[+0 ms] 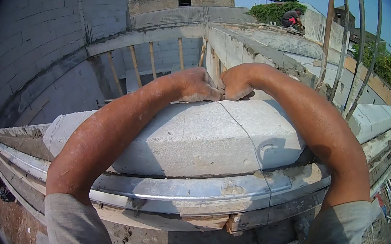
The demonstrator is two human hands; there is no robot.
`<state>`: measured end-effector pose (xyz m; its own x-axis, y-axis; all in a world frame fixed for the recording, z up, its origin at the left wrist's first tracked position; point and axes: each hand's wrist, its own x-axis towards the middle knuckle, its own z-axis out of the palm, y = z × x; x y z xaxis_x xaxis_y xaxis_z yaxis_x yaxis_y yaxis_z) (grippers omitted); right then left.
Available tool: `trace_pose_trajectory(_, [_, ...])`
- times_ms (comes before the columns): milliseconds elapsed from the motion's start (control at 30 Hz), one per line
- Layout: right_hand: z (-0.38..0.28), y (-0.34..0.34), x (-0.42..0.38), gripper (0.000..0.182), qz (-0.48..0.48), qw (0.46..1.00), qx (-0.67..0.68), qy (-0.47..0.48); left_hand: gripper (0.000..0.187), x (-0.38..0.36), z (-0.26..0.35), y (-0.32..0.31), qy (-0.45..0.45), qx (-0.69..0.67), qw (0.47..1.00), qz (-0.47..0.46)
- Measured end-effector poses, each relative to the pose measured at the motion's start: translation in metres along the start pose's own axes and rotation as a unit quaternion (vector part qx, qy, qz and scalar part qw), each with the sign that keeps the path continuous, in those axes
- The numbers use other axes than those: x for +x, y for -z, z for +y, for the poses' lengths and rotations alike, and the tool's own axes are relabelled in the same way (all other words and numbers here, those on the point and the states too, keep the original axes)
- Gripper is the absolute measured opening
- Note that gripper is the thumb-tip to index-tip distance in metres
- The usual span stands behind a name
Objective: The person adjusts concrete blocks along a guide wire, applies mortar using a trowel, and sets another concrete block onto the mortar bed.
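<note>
Both arms reach over a pale block (193, 136) lying on top of a wall (225, 199), and both hands grip its far top edge. The left hand (199, 86) is curled over that edge with fingers bent down behind it; the right hand (235, 84) is closed on the same edge just beside it, the two nearly touching. Gripping the far side likely lets the person pull or steady the block against the mortar (296, 172) beneath it. The block's long axis runs left to right along the wall, its left end overhanging toward the drop and its right end near the next block (376, 120) in the row. A thin line (248, 133) crosses its top face and runs down the front. Rebar (342, 47) stands upright behind the right arm. Far off, another person (292, 19) crouches on a roof.
</note>
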<state>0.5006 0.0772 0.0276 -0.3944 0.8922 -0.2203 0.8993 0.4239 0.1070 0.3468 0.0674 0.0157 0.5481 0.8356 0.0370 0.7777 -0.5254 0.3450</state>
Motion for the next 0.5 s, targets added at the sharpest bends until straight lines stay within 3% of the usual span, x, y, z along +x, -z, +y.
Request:
trace_pose_trajectory(67, [0.0, -0.002, -0.005, 0.017, 0.016, 0.999, 0.031, 0.007, 0.029, -0.002, -0.001, -0.001, -0.01, 0.008, 1.0, 0.002])
trace_pose_trajectory(267, [0.002, -0.002, -0.002, 0.014, 0.09, 0.995, 0.04, 0.001, 0.045, -0.017, 0.0, -0.001, -0.02, -0.009, 1.0, 0.016])
trace_pose_trajectory(500, [-0.007, 0.018, -0.022, 0.012, -0.039, 0.998, -0.004, -0.042, 0.047, -0.007, 0.008, -0.002, -0.032, 0.033, 0.999, -0.015])
